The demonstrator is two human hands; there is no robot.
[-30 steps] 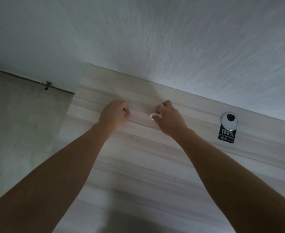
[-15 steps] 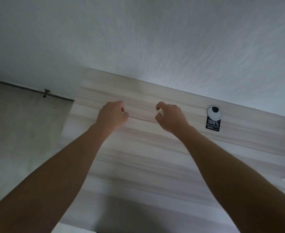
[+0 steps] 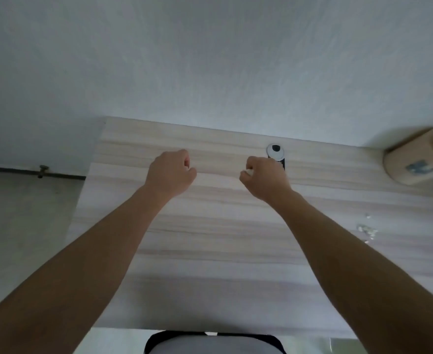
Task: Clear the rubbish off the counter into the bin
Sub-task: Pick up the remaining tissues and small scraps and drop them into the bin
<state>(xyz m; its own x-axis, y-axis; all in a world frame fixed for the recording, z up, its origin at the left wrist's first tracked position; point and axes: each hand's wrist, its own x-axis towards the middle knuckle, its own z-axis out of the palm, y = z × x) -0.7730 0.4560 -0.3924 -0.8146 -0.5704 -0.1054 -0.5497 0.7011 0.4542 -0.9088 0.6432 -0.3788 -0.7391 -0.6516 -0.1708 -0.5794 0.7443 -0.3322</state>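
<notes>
Both of my hands hover over the pale wood-grain counter [image 3: 210,238], near its back edge. My left hand [image 3: 170,173] is curled into a fist, and nothing shows in it. My right hand [image 3: 262,177] is closed too, with a small white scrap [image 3: 248,171] pinched at its fingertips. Several tiny shiny scraps [image 3: 365,229] lie on the counter at the right. Below the counter's front edge sits a dark-rimmed shape [image 3: 210,337]; I cannot tell whether it is the bin.
A round silver and black object with a black label [image 3: 275,150] lies just behind my right hand. A beige round object with a blue label [image 3: 412,166] stands at the far right, against the white wall. Left of the counter is a grey surface [image 3: 26,226].
Both hands have shifted right along the counter, and my right hand now partly covers the black label. The beige object and the shiny scraps have come into view.
</notes>
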